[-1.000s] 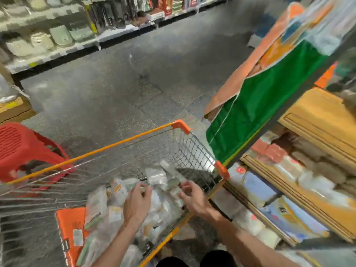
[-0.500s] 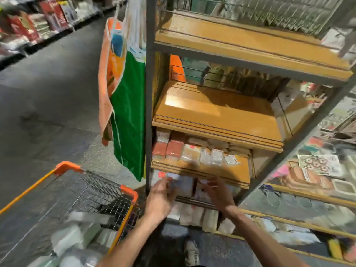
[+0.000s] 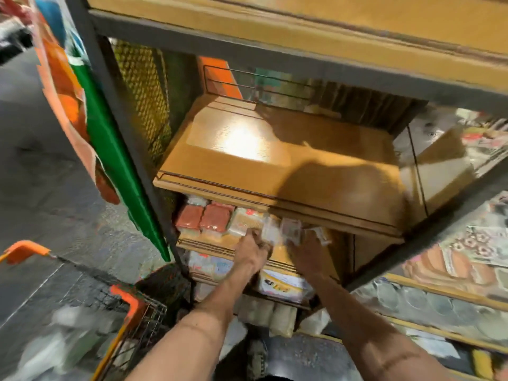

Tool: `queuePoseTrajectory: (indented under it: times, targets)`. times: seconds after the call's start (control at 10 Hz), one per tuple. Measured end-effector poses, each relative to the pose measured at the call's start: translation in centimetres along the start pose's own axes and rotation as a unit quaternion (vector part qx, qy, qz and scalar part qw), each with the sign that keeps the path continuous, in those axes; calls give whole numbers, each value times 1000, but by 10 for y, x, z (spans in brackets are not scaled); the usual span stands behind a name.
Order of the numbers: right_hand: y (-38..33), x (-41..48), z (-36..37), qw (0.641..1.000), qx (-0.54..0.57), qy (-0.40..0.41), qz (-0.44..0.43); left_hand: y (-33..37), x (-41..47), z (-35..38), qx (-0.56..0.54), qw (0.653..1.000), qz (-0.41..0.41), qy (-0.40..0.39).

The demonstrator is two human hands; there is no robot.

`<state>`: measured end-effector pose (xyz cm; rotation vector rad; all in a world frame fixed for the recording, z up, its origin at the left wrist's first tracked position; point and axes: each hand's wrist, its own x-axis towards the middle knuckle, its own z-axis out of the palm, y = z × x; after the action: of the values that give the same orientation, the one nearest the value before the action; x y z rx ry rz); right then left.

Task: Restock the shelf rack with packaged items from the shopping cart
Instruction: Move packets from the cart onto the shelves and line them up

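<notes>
packets on shelf, gripped between left hand and right hand

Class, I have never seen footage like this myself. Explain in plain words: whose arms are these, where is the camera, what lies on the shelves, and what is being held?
There is no machine here. These are a person's two bare arms, filmed by one camera worn on the head, looking forward and down. The left hand and right hand reach to a low wooden shelf and grip small clear packets. Blur hides exactly how the fingers lie. Red packets lie on that shelf, to the left of the hands. The shopping cart stands at lower left.
</notes>
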<state>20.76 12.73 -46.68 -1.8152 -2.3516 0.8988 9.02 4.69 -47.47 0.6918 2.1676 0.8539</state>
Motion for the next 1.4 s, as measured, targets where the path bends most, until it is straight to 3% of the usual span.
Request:
queuePoseTrajectory:
  times: [0.1,0.3,0.5,0.8,0.9,1.0,1.1,1.2,1.3,1.4]
  targets:
    - [-7,16,8,998,30,-4,53,6,17,9,25,999,-25,-7]
    - [-3,43,29,998,4,-2,64,8,37,34,25,998,-59,18]
    - [0,36,17,998,45,-2,45,-4,28,29,5,999,-22,33]
    - [-37,-68,-13,989,111,-69,-69,-32,-44,-65,-111,993,6,49]
    - [-76,-104,6,978,138,-76,-140,-68,-81,-124,-135,984,-17,119]
    - [-127,-135,28,959,130,-186,-168,-108,-117,-184,-131,974,-31,180]
    - [-177,-180,75,907,124,-237,-325,-162,-168,-246,-156,952,-64,255]
    - [-220,-230,133,889,98,-266,-359,-215,-221,-285,-186,924,-117,313]
    - [-261,-302,190,866,-17,-340,-367,-288,-288,-309,-211,885,-180,374]
    - [-279,-358,233,822,-84,-397,-400,-342,-338,-310,-244,849,-242,402]
